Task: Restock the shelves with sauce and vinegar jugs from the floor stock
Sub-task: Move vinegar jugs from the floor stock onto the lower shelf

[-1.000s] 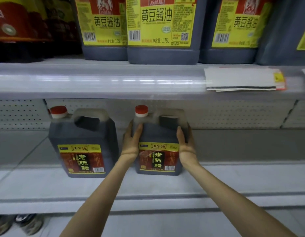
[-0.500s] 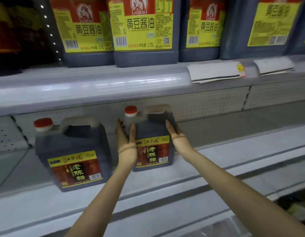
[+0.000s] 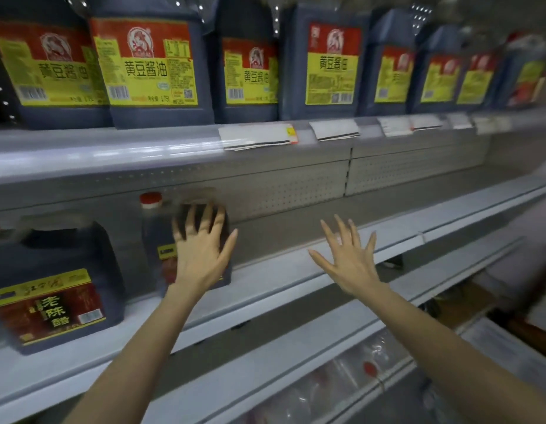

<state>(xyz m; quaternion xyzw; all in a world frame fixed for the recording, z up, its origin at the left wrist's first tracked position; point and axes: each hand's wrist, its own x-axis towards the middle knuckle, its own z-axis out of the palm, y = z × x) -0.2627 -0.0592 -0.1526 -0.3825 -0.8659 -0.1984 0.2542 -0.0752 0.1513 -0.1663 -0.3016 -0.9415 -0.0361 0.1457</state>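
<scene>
Two dark vinegar jugs with red caps stand on the lower shelf (image 3: 296, 280). The nearer jug (image 3: 54, 289) is at the far left, its yellow and red label facing me. The second vinegar jug (image 3: 157, 237) stands upright further back. My left hand (image 3: 201, 249) is spread in front of that jug with straight fingers and hides most of its front; whether it touches the jug I cannot tell. My right hand (image 3: 348, 258) hangs spread in the air to the right, well apart from the jug, holding nothing.
The upper shelf (image 3: 112, 154) carries a row of soy sauce jugs (image 3: 149, 68) with yellow and red labels, and white price tags (image 3: 258, 136) hang on its edge. The lower shelf runs bare to the right. Clear wrapped stock (image 3: 342, 381) lies below.
Both hands have let go of the second vinegar jug and spread open. My right hand moved away to the right. The view swung right and downward.
</scene>
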